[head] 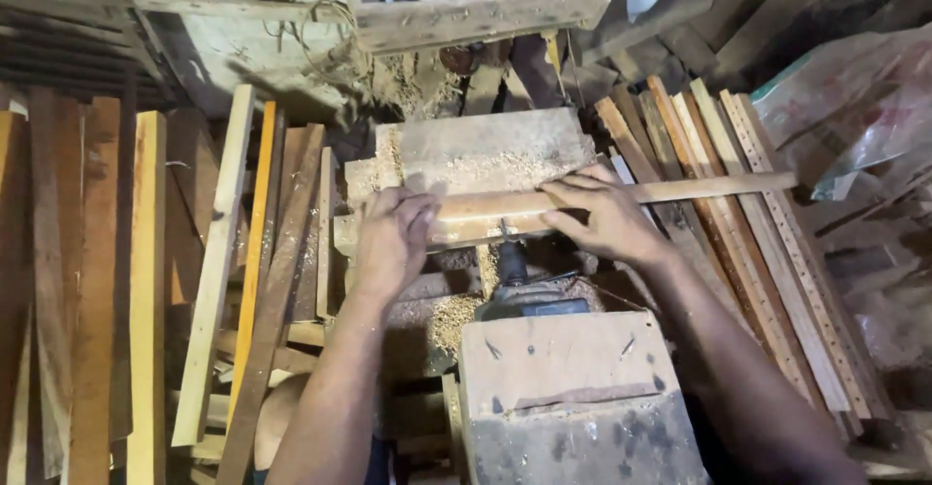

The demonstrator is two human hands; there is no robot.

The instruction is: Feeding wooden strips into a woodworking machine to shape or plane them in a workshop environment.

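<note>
A long pale wooden strip [718, 189] lies crosswise on a sawdust-covered machine table [485, 150], reaching out to the right past its edge. My left hand [391, 237] presses flat on the strip's left end. My right hand [607, 218] lies on the strip a little right of the middle, fingers spread and pointing left. Between my hands, just in front of the strip, a dark spindle or cutter [507, 252] sticks out of the machine.
A wooden box housing [573, 398] sits in front of me, below the cutter. Many planks and strips lean on the left [146, 281] and on the right [757, 252]. A plastic sack [854, 106] lies at the far right. Sawdust covers the machine.
</note>
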